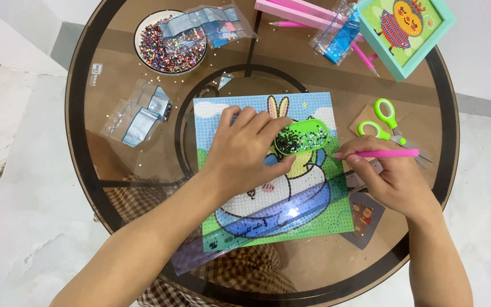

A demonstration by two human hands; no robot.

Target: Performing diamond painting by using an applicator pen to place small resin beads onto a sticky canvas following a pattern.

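A diamond-painting canvas [313, 210] with a cartoon rabbit picture lies in the middle of a round glass table [115, 96]. My left hand [245, 150] rests on the canvas and grips a small green oval tray [302, 136] filled with tiny dark beads. My right hand [390, 179] holds a pink pen [382, 153] horizontally, its tip pointing left toward the tray's right end. A clear ruler [240, 241] lies across the canvas's lower edge.
A white bowl [170, 41] of mixed beads sits at the back left, with clear bead bags [137, 116] near it. Green-handled scissors [385, 122] lie right of the canvas. A teal-framed chick picture [407, 31], pink trays [296, 12] and a small sticker card [362, 219] ring the work area.
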